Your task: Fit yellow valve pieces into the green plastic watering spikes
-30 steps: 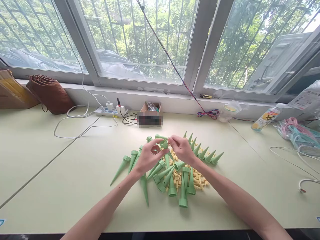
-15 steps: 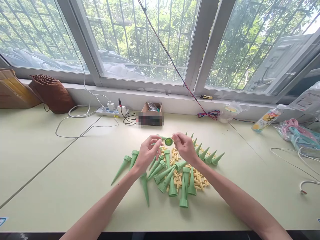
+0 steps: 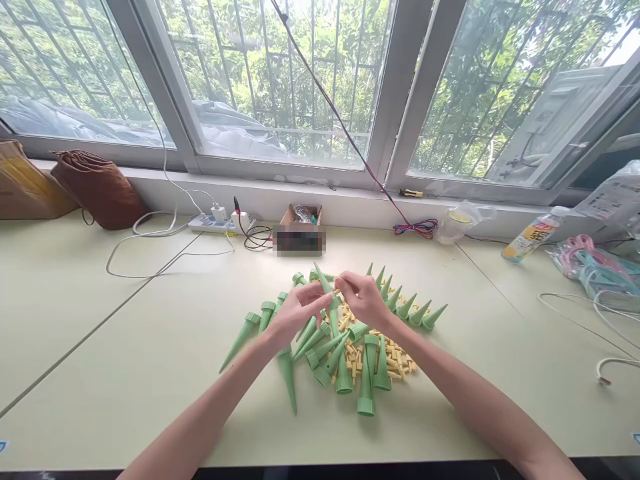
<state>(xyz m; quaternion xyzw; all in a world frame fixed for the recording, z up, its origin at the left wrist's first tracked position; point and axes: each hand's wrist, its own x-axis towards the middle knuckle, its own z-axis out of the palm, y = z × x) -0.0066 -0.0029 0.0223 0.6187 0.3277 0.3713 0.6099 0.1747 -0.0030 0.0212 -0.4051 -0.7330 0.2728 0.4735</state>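
My left hand (image 3: pixel 303 308) is closed around a green watering spike (image 3: pixel 323 277), its pointed tip slanting up and to the left. My right hand (image 3: pixel 361 295) pinches a small yellow plastic piece (image 3: pixel 337 290) against the side of that spike; fingers cover most of the piece. Below both hands lies a loose pile of small yellow T-shaped pieces (image 3: pixel 354 357). Several green spikes (image 3: pixel 367 377) lie or stand on and around the pile. At the right, a slanting row of green spikes (image 3: pixel 404 307) stands with tips up.
Along the window side of the table (image 3: pixel 165 373) are a brown drawstring bag (image 3: pixel 100 190), a power strip (image 3: pixel 220 223), a small cardboard box (image 3: pixel 300 230), a plastic cup (image 3: pixel 453 225) and a bottle (image 3: pixel 534 235). White cables (image 3: pixel 145 273) trail at the left.
The spike in my left hand has turned from its round open end facing me to its tip pointing up. My right hand has moved slightly left and down, bringing the yellow piece to the spike.
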